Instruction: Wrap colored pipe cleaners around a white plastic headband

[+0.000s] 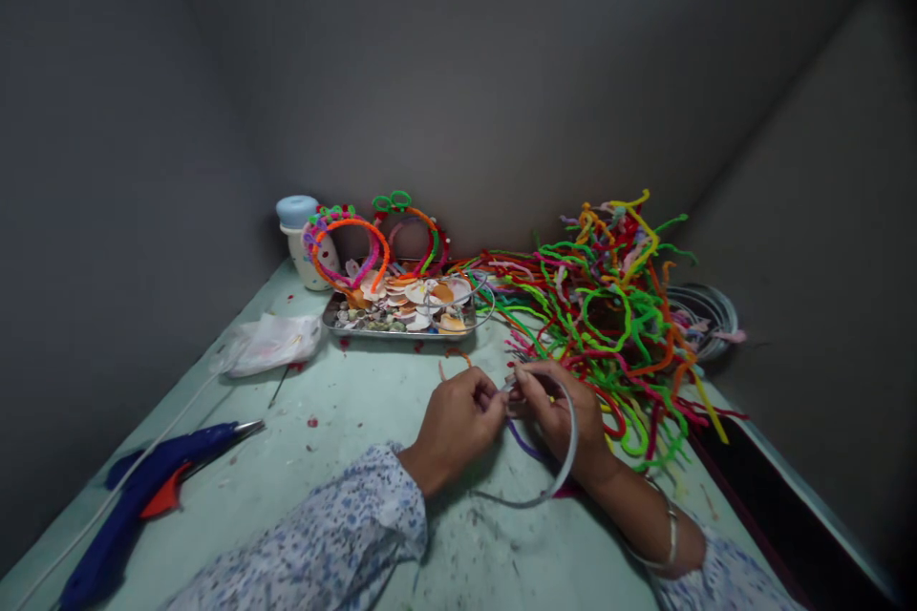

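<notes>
Head view: left hand (pixel 462 420) and right hand (pixel 569 415), fingertips pinched on a grey band (pixel 574 430), its visible curve bare, while wrapped bands (pixel 351 222) stand at the tray (pixel 401 335).

We're scanning now: no readable text, label, brand, number or sign on anything we see.

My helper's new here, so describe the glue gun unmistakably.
On the pale green table, look left, nearer than the white plastic packet. The glue gun lies there, crossed by a thin white cord. Its dark blue body and orange-red trigger set it apart from the packet.
</notes>
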